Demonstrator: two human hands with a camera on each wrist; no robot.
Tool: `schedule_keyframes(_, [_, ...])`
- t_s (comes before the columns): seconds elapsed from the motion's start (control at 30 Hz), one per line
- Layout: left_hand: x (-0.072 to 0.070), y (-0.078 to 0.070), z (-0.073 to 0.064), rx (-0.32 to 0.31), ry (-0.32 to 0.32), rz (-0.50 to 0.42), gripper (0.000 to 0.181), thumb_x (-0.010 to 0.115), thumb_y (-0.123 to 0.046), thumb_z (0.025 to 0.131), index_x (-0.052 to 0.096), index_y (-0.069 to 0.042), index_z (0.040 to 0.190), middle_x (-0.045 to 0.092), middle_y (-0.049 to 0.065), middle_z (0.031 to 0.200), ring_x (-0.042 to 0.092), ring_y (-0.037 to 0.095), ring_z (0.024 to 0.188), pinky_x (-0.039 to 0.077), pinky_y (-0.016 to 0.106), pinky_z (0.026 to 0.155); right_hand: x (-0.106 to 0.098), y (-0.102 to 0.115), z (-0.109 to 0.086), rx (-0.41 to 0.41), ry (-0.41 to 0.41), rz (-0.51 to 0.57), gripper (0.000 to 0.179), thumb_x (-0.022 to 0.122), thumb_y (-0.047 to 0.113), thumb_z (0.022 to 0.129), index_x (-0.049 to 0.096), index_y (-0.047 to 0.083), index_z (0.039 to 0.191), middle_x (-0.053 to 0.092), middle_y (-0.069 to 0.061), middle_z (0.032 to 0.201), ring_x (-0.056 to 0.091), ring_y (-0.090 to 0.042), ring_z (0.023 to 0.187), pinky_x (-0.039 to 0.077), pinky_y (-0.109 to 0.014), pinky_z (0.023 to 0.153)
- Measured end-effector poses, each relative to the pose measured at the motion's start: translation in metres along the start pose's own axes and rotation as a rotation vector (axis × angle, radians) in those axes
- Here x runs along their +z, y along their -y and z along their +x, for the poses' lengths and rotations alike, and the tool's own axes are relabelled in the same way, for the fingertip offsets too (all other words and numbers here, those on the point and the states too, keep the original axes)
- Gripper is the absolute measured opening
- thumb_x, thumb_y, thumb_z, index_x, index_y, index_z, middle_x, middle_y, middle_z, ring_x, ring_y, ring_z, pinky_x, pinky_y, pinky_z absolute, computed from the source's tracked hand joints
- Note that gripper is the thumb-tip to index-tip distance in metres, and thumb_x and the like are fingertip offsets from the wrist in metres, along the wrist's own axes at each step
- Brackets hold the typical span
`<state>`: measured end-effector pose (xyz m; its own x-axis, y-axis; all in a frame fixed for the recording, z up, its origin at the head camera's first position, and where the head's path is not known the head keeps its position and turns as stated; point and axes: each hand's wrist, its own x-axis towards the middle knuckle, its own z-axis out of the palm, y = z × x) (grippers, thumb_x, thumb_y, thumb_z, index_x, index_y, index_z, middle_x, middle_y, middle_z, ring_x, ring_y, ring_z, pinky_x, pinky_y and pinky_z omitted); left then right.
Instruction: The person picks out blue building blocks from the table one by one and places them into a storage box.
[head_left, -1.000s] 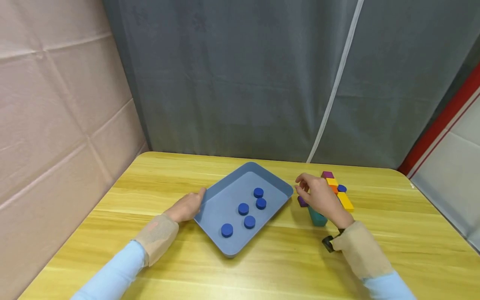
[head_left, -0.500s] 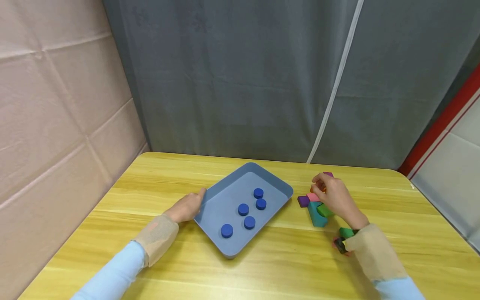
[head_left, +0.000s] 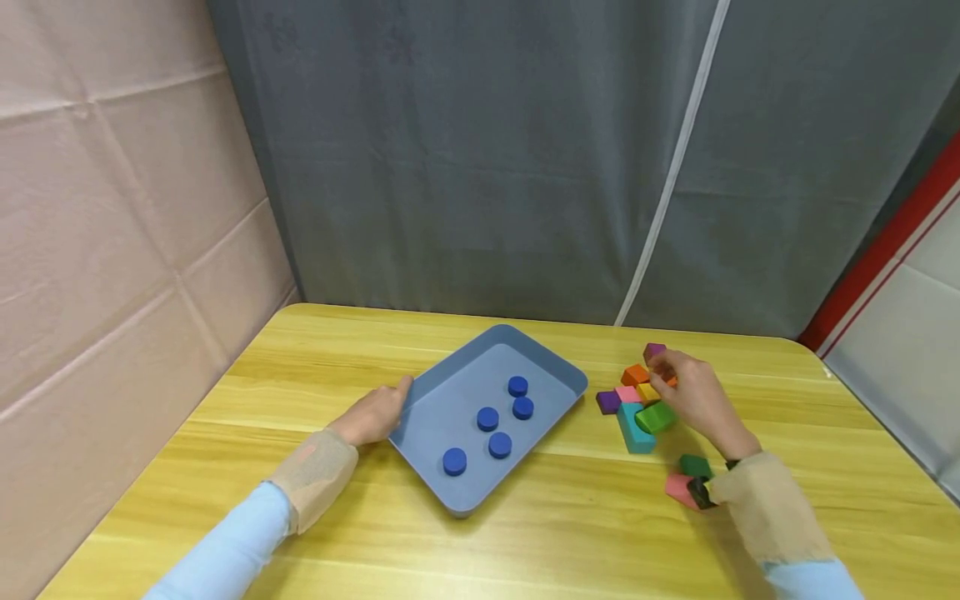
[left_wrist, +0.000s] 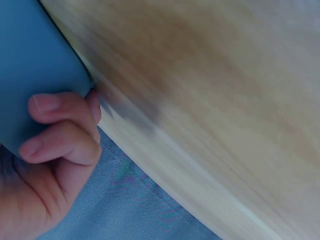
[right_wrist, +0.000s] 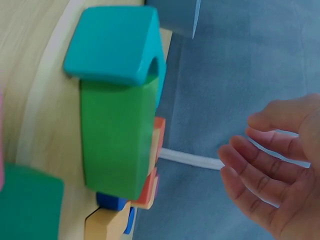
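Note:
My left hand grips the left edge of a blue-grey tray; in the left wrist view its fingers curl against the tray's wall. Several blue discs lie spread inside the tray. Over a cluster of coloured blocks hovers my right hand, and the right wrist view shows its fingers loosely bent around nothing. Nearest below it are a green block, a yellow block and an orange block. A teal block with a curved notch touches the green one. The hand partly hides the cluster's right side.
Purple, pink and magenta blocks edge the cluster. Closer to the person, a dark green block and a reddish-pink block lie under the right wrist. A grey curtain hangs behind the wooden table.
The right hand has moved rightward, from beside the tray's right corner to above the blocks, uncovering several of them. The left hand, tray and discs have stayed put.

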<state>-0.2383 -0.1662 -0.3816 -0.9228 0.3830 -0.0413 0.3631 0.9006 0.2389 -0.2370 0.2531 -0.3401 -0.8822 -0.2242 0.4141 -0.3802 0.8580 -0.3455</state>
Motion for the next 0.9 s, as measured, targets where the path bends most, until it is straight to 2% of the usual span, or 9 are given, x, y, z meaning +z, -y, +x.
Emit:
schedule_keyframes(0.2, [0.000, 0.000, 0.000, 0.002, -0.005, 0.005, 0.037, 0.051, 0.006, 0.078, 0.037, 0.003, 0.112, 0.050, 0.011, 0.066, 0.050, 0.020, 0.060, 0.042, 0.031, 0.053, 0.000, -0.010, -0.003, -0.003, -0.005, -0.019, 0.011, 0.061, -0.002, 0.076, 0.059, -0.007, 0.084, 0.059, -0.015, 0.074, 0.056, -0.028, 0.065, 0.047, -0.042, 0.061])
schedule_keyframes(0.57, [0.000, 0.000, -0.001, 0.019, -0.017, 0.006, 0.036, 0.052, 0.007, 0.078, 0.038, 0.003, 0.110, 0.049, 0.010, 0.065, 0.050, 0.020, 0.060, 0.043, 0.031, 0.053, 0.000, -0.025, -0.010, 0.049, 0.112, -0.054, 0.018, 0.060, -0.004, 0.076, 0.059, -0.013, 0.091, 0.059, -0.026, 0.085, 0.056, -0.035, 0.073, 0.047, -0.048, 0.068])
schedule_keyframes(0.7, [-0.001, -0.001, -0.001, 0.016, -0.018, 0.008, 0.036, 0.053, 0.007, 0.078, 0.038, 0.003, 0.110, 0.049, 0.010, 0.065, 0.050, 0.020, 0.060, 0.043, 0.031, 0.053, 0.003, -0.031, -0.012, 0.071, 0.161, -0.070, 0.016, 0.059, -0.006, 0.075, 0.060, -0.012, 0.090, 0.060, -0.025, 0.084, 0.056, -0.033, 0.072, 0.047, -0.047, 0.067])
schedule_keyframes(0.9, [0.000, -0.001, 0.000, 0.009, -0.011, 0.002, 0.035, 0.052, 0.006, 0.078, 0.038, 0.003, 0.111, 0.050, 0.010, 0.066, 0.051, 0.020, 0.061, 0.043, 0.031, 0.053, 0.006, -0.037, -0.014, 0.050, 0.207, -0.074, 0.013, 0.058, -0.007, 0.075, 0.061, -0.010, 0.088, 0.061, -0.025, 0.083, 0.057, -0.035, 0.074, 0.047, -0.048, 0.069])
